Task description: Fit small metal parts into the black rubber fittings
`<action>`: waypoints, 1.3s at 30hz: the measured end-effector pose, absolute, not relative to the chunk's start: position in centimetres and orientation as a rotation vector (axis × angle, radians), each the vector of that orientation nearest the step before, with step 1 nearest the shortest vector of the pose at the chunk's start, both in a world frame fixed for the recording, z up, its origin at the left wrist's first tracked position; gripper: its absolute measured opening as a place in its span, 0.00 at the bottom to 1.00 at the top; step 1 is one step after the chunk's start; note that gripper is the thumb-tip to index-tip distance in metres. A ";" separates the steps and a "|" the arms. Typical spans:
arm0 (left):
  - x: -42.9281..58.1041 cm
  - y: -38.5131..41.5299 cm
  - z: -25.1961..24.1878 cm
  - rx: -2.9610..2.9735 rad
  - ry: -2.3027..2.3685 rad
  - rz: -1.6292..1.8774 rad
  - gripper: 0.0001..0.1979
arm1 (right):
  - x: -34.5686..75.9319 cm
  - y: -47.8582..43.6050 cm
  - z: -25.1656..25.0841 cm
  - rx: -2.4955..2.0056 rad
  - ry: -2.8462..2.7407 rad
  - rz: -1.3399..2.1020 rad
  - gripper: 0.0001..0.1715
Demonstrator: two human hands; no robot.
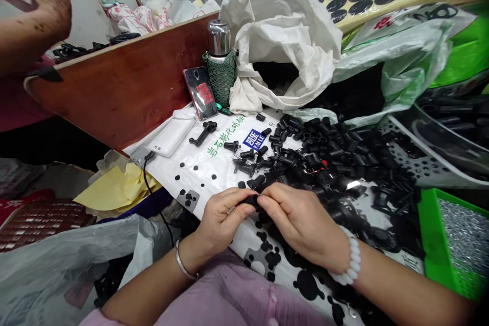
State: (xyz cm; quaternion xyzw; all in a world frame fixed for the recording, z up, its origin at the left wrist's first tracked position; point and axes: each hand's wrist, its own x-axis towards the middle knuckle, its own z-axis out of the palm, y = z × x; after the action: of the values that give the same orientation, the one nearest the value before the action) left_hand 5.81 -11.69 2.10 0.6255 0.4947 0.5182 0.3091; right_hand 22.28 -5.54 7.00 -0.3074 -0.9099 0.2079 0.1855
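My left hand (223, 219) pinches a small black plastic part (252, 200) between thumb and fingers above the front of the table. Meeting it from the other side, my right hand (301, 221) has its fingers closed on the same part. Most of the piece is hidden by the fingertips, so its exact shape does not show. Just beyond my hands, a heap of black plastic fittings (336, 150) covers the white printed sheet (223, 163). A black fitting with a side arm (203, 133) lies apart from the heap.
A green bin (430, 234) of small metal pieces stands right, below a perforated basket (405, 137). Behind are a white sack (282, 35), a flask (219, 66) and a phone (200, 92). A wooden board (126, 81) borders the left; another person's hand (49, 7) is beyond it.
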 end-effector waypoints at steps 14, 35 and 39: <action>5.8 -11.8 2.1 1.589 1.256 1.289 0.10 | 23.5 -4.8 5.8 -0.394 -2.509 0.274 0.08; 5.8 -11.6 2.7 1.403 1.229 0.931 0.10 | 24.2 -6.4 5.2 -0.486 -2.675 0.238 0.13; 5.4 -11.5 3.3 0.774 0.942 0.690 0.18 | 24.4 -6.8 5.3 -0.213 -2.664 0.089 0.17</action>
State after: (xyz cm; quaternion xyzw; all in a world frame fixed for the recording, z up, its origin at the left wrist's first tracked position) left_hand 5.44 -11.55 3.30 0.3563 0.4332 0.3176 0.7645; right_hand 24.39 -6.76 5.34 -0.0774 -0.9692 0.0323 0.2317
